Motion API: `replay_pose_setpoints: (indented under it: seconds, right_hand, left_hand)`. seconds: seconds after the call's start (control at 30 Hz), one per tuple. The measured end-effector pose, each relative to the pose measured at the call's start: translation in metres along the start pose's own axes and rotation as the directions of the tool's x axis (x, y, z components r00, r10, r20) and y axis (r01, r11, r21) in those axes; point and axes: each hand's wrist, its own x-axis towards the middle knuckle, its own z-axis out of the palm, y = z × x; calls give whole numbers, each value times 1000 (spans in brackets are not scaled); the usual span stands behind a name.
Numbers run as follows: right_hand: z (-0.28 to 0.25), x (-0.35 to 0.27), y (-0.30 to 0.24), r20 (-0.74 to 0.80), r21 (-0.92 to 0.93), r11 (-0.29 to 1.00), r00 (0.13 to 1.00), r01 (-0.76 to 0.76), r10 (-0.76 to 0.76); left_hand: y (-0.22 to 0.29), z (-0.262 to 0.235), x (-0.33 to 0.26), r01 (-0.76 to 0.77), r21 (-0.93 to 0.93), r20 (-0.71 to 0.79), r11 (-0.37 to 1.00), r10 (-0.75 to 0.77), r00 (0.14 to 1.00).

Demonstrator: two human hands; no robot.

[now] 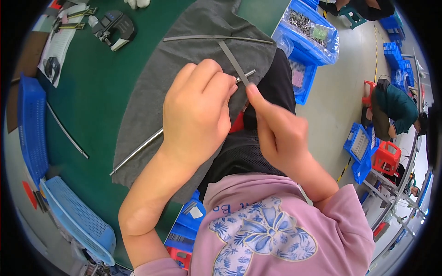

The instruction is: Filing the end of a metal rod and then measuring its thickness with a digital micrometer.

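Observation:
My left hand (198,110) is closed around a slim shiny metal rod (142,147). The rod slants from the lower left to a narrow stepped tip just past my knuckles. In my right hand (281,131), pinched between thumb and fingers, is a thin flat grey file (234,62). It crosses the rod near its tip; whether the two touch I cannot tell. A second slim file (216,37) lies on the dark grey cloth (152,92) beyond both hands. The cloth is spread over the table edge and toward my lap.
On the green table (83,106) are a digital micrometer (113,28), a curved-looking metal rod (66,129), and blue baskets (80,216) at the left. Blue bins (308,34) with metal parts stand on the right. A seated person (397,108) works farther right.

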Motion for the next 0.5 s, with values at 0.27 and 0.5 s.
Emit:
replay_pose_setpoints:
  seconds: [0.27,0.5]
  right_hand:
    - [7,7,6,-79,-68,994,993,84,-90]
    - [14,12,9,-171,-29,991,977,127,-130]
  left_hand:
    - [1,1,0,-17,34,1,999,17,1000]
    - [2,-1,2,-17,19,18,1000,17,1000]
